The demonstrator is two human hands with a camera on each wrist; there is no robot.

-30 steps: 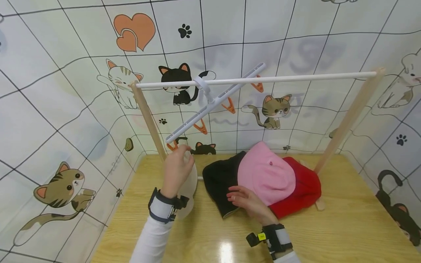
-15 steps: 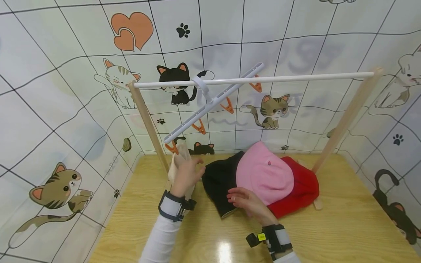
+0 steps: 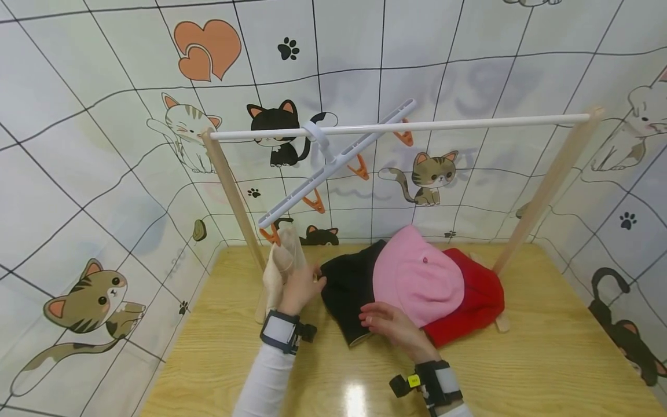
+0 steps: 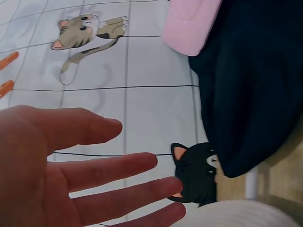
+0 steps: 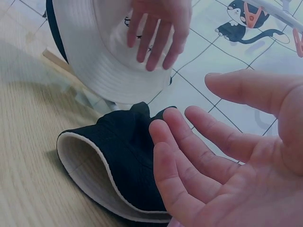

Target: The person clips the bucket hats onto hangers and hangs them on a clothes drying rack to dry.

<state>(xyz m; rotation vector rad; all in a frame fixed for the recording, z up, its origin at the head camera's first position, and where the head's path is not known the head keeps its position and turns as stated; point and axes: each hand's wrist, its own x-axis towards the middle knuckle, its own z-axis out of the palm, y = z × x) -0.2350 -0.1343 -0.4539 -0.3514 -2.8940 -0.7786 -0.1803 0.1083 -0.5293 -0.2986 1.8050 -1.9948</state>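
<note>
A white bucket hat (image 3: 273,281) hangs by its edge from the end orange clip (image 3: 270,235) of a pale blue clip hanger (image 3: 333,168). My left hand (image 3: 301,288) is right beside this hat, its fingers extended and nothing in its grasp. In the right wrist view the same left hand overlaps the white hat (image 5: 90,56). Over the table my right hand (image 3: 394,328) hovers with loosely bent fingers, holding nothing. It is nearest a black bucket hat (image 3: 346,289), whose pale lining shows in the right wrist view. A pink bucket hat (image 3: 417,284) overlaps the black one.
A red hat (image 3: 482,292) lies under the pink one on the right. The hanger hooks over a white rod (image 3: 458,124) between two wooden posts (image 3: 547,191). Several other orange clips (image 3: 314,201) dangle from the hanger. A cat-printed wall covering (image 3: 349,46) stands behind the wooden table (image 3: 208,359).
My left hand has let go at the end clip and moved down and right. The white hat now hangs from that clip, turned with its side showing. My right hand stays nearly still.
</note>
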